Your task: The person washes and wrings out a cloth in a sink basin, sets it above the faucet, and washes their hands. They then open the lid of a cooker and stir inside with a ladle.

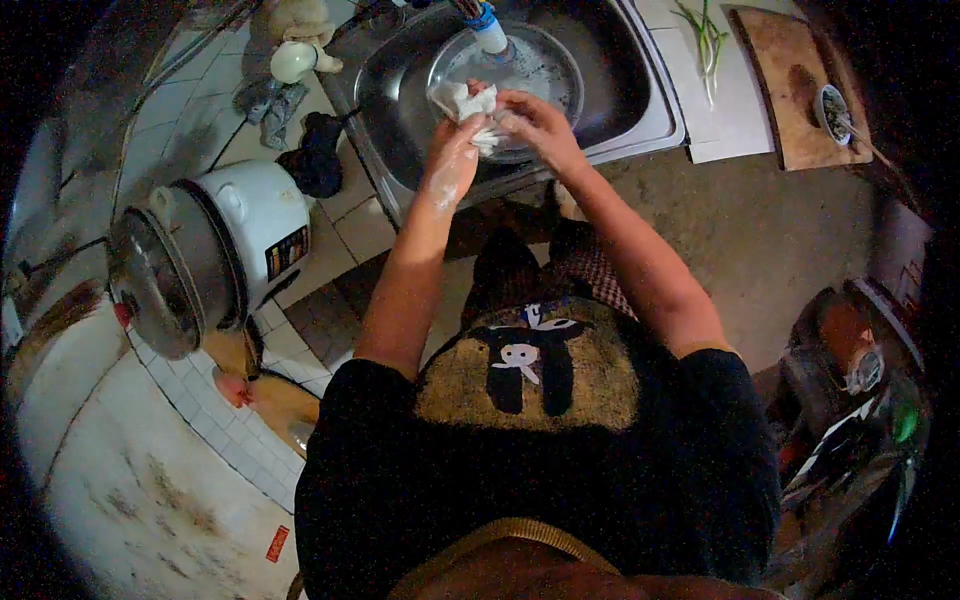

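Note:
My left hand [455, 145] is closed on a crumpled white cloth [465, 100], which bunches up above the thumb. My right hand [540, 128] meets it from the other side, its fingers bent against the cloth. Whitish suds streak the left wrist. Both hands are over the near part of a round metal basin [577, 85], which stands in a steel sink [620, 60] and holds cloudy water with foam. Above the basin hangs a white tap end with a blue band [488, 30].
Right of the sink, green onions [708, 50] lie on a white tile, beside a wooden cutting board [780, 60] carrying a small bowl [832, 115]. To the left stand a white rice cooker [265, 215], dark cloth [318, 155], grey cloth [275, 115] and a pale round bowl [293, 62].

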Demonstrator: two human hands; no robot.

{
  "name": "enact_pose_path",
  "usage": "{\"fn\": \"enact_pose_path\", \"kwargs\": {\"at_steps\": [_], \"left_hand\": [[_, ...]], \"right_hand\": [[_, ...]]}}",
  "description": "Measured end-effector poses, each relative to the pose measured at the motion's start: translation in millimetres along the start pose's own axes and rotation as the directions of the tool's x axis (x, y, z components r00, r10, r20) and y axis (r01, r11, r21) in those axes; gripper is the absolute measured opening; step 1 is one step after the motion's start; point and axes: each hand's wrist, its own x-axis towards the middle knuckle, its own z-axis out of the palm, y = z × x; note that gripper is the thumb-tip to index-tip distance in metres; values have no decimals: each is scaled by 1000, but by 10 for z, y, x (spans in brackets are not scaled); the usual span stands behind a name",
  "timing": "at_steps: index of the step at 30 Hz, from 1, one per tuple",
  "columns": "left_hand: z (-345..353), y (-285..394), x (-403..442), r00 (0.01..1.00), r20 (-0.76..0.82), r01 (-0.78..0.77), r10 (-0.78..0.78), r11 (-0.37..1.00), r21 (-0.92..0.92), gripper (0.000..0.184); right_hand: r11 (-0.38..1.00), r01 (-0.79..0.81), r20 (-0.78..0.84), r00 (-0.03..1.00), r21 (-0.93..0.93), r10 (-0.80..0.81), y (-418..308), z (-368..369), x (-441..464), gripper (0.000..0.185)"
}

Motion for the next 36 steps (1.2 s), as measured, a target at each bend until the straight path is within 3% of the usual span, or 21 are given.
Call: {"fn": "enact_pose_path", "kwargs": {"at_steps": [2, 4, 5, 7, 9, 16, 18, 19, 21, 22, 23, 24, 25, 26, 28, 31, 33, 34, 36], "left_hand": [[12, 51, 7, 993, -1, 116, -117, 984, -137, 36], [74, 121, -21, 996, -13, 82, -85, 986, -145, 39], [102, 162, -52, 998, -29, 55, -60, 986, -156, 43], [-270, 305, 112, 997, -62, 39, -46, 992, -117, 42], [-310, 310, 139, 976, -216, -11, 3, 999, -38, 37], [-353, 374, 37, 953, -290, -66, 87, 994, 83, 31], [-329, 432, 17, 920, -392, 76, -21, 989, 126, 34], [-306, 446, 17, 918, -397, 53, 0, 991, 123, 34], [-142, 495, -22, 849, -373, 243, -376, 902, -356, 37], [-404, 233, 35, 939, -225, 164, -260, 914, -370, 49], [-407, 200, -3, 957, -146, 175, -251, 899, -401, 45], [-385, 91, -63, 968, -209, 38, -137, 907, -419, 40], [-488, -28, -88, 990, -131, 0, -52, 929, -370, 36], [-594, -146, -107, 998, -50, -49, 34, 944, -327, 33], [-322, 102, -374, 979, -201, -88, 18, 933, -349, 36], [-138, 20, -109, 966, -259, -108, -8, 897, -429, 36], [-145, -101, -106, 968, -207, -214, 145, 906, -365, 38], [-213, -121, -114, 968, -203, -215, 148, 905, -366, 38], [-280, -55, -167, 962, -272, -99, -38, 876, -472, 38]], "right_hand": [[995, 3, -14, 1000, 98, -2, -49, 75, -16, 26], [979, -203, 14, 979, -24, 204, -193, 95, -7, 22], [980, -199, 23, 980, -25, 200, -208, 103, -9, 22], [968, -146, -104, 980, 206, 170, -145, 268, 241, 9], [960, -120, -130, 979, 252, 156, -39, 189, 297, 7], [903, -32, -180, 976, 428, 120, -414, 358, 349, 12], [883, -40, -173, 975, 468, 136, -527, 443, 315, 14], [894, -82, -160, 973, 441, 168, -534, 472, 305, 15], [930, -141, -91, 979, 339, 182, -450, 543, 251, 13], [927, -157, -38, 983, 340, 180, -402, 632, 228, 13], [990, -101, 58, 994, 98, 96, -349, 705, 167, 13], [991, -2, 174, 984, -134, 25, -330, 846, 82, 14], [956, 178, 220, 967, -232, -127, -628, 1113, -47, 18], [848, 352, 309, 921, -396, -238, -576, 1176, -40, 17], [558, 615, 338, 782, -558, -524, -213, 1140, 156, 14], [554, 533, 278, 832, -640, -479, -111, 901, 548, 20], [913, 161, -6, 984, -375, -176, -58, 871, 608, 31], [911, 165, -7, 983, -378, -181, 1, 883, 563, 31], [856, 274, 104, 961, -438, -255, -125, 1092, 283, 34]]}}
